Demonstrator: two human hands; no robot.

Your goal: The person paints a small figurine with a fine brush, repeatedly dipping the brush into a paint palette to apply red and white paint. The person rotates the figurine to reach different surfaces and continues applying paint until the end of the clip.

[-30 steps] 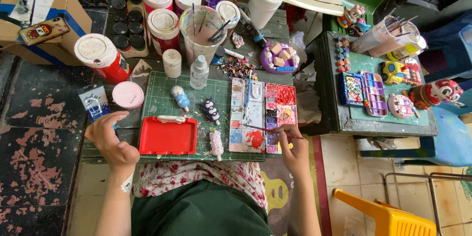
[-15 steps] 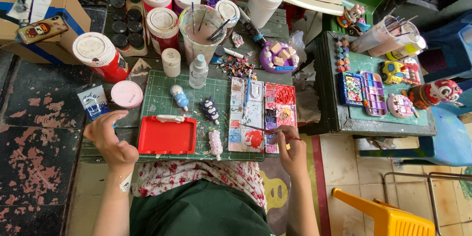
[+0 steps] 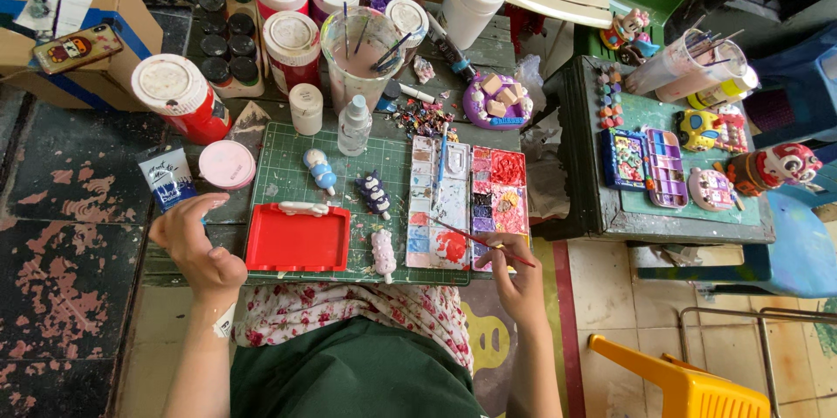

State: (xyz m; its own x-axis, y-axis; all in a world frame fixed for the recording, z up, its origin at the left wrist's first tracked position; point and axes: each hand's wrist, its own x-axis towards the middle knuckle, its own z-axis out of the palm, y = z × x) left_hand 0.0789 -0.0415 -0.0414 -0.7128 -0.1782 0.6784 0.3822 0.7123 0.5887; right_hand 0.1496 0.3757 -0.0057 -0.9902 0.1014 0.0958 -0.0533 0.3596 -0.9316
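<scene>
Green cutting mat (image 3: 288, 156): covers the desk's middle, carrying a red tray (image 3: 296, 239) at its near edge.
Paint palette (image 3: 440, 200): on the mat's right edge.
Left hand (image 3: 193, 239): loosely cupped at the desk's near left corner, holding nothing visible.
Right hand (image 3: 514, 274): pinching a thin paintbrush (image 3: 475, 239), tip over the palette's near end.

Dark, paint-stained wooden table (image 3: 187, 270), crowded edge to edge. Green cutting mat (image 3: 288, 165) filling the middle, reaching the near edge. On the mat: red tray (image 3: 296, 242) at the near left, blue figurine (image 3: 321, 169) and dark figurine (image 3: 376, 196) lying behind, pink figurine (image 3: 383, 254) at the near edge. Paint palette (image 3: 471, 204) along the right edge. Pink lid (image 3: 227, 163) and blue tube (image 3: 167, 176) toward the left edge. Red-and-white jars (image 3: 179, 104) lining the far side.
</scene>
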